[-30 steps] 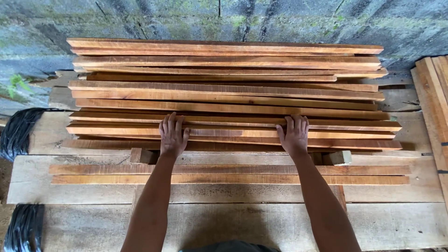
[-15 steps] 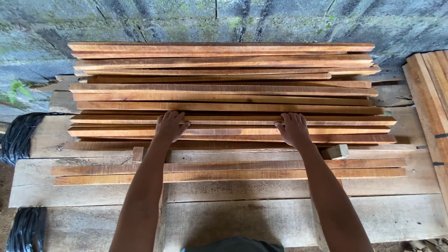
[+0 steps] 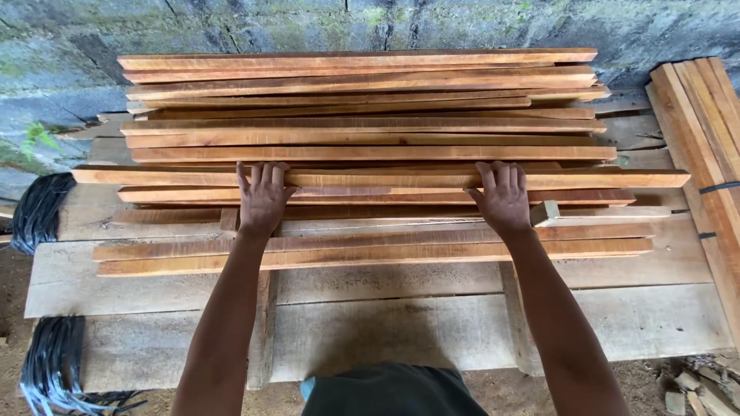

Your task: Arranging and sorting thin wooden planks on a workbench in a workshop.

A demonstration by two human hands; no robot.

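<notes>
Both hands (image 3: pixel 264 199) (image 3: pixel 505 199) lie flat on the near slat (image 3: pixel 385 179) of the stack (image 3: pixel 362 108), w/ open slat between them, so I've room to slide inward. Far side is blocked: stack piled up tight against the stone wall (image 3: pixel 231 27), no gap behind. Right is hemmed by a strapped plank bundle (image 3: pixel 705 131); small wood block (image 3: pixel 546 212) sits just beside my right hand. Left has black cable coils (image 3: pixel 38 212) at the edge. Near side, the table planks (image 3: pixel 385 323) lie bare beyond two loose slats (image 3: pixel 370 250), free to pull back.
</notes>
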